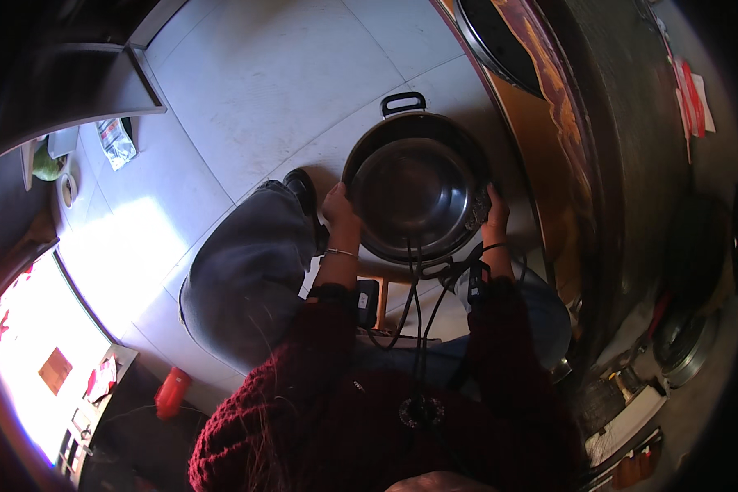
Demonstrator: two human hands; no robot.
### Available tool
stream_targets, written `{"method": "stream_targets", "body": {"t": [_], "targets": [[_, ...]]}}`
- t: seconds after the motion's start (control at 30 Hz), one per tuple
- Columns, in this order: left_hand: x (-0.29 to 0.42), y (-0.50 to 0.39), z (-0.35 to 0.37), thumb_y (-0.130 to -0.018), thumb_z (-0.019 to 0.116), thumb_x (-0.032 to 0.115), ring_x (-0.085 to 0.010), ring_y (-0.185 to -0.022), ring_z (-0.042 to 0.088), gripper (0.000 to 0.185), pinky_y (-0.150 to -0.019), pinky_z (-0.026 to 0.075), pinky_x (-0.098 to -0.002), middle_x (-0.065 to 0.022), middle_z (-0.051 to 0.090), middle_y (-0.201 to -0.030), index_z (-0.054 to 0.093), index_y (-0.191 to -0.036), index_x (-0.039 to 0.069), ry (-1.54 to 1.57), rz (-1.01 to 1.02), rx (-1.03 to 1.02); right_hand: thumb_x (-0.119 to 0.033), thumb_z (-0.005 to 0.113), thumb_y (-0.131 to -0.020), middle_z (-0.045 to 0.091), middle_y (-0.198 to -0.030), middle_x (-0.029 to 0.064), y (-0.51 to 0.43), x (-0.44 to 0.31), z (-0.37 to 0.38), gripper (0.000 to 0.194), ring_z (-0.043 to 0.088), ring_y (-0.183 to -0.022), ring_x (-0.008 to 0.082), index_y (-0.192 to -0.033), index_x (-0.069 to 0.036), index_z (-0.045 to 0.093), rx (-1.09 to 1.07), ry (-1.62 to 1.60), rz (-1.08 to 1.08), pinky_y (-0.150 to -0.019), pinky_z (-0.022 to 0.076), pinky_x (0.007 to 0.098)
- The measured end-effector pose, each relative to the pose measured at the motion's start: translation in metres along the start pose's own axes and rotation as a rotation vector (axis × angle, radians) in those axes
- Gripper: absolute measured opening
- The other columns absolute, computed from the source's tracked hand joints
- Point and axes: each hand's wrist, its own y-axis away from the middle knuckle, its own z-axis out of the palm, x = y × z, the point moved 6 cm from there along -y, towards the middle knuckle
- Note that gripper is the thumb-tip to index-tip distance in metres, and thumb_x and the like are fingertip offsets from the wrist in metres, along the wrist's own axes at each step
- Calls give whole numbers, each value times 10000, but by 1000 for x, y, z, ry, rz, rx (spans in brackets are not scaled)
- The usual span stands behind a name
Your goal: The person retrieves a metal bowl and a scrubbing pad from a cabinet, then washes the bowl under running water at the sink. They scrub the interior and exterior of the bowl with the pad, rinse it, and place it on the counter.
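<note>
A round, shiny metal basin (415, 190) lies before me, between my knees and low over the floor. Around it shows a wider dark pot (381, 132) with a black loop handle (404, 103) at its far side. Whether the basin rests in the pot or is held just above it, I cannot tell. My left hand (339, 209) grips the basin's left rim, thumb up. At the right rim my right hand (495, 212) holds a dark steel wool scourer (480, 210) against the metal; its fingers are partly hidden below.
Dark cables (417, 307) hang from my chest past the basin's near rim. A patterned cabinet edge (559, 123) rises close on the right. On the tiled floor (270, 80) lie a plastic packet (117, 142) and a tape roll (67, 189); a red object (172, 392) is at lower left.
</note>
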Motion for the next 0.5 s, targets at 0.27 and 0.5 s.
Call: {"method": "stream_targets", "body": {"t": [0.27,0.5], "targets": [[44,-56,2,-816,517,89,-220,-737,577,162,-678,492,-336,-106,597,-852,594,-877,-40,173,-56,-13,-193,615,-812,572,-1050,78,-3,-10,104,355,550,-927,185,-1092,14,549,-228,101,-53,-816,426,289],[94,-78,24,-788,567,83,-232,-673,573,155,-591,486,-360,-118,595,-813,585,-866,-51,96,-58,64,-187,615,-806,584,-997,82,5,-14,152,324,562,-879,182,-1058,11,563,-249,156,-52,-779,439,290]]}}
